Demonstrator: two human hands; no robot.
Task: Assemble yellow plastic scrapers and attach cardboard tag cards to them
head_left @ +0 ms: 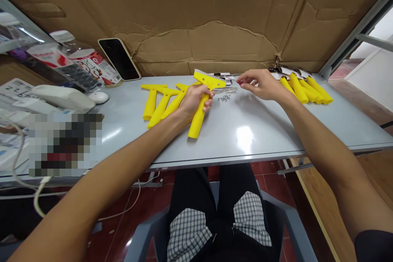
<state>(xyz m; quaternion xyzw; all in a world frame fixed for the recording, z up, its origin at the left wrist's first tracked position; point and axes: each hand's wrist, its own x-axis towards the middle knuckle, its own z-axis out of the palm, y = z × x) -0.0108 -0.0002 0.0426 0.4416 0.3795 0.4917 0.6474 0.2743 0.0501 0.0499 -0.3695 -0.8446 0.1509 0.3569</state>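
My left hand (198, 100) is wrapped round the handle of a yellow scraper (198, 120), tilted above the table, with a metal blade along its head and a screw showing in it. To the right, the fingers of my right hand (258, 84) pinch a small red thing (238, 83), mostly hidden by the fingertips. Between the hands lie a loose pile of small screws (225, 98) and thin metal blades (225, 90). Several more yellow scrapers (151, 104) rest in a row left of my left hand, partly covered by it.
Several yellow handles with black-and-white packaging (299, 88) lie at the right. Left are a phone (119, 59) leaning on the cardboard wall (196, 8), plastic bottles (89, 63), a white mouse (98, 97) and cables. The grey table (264, 131) ends just before my lap.
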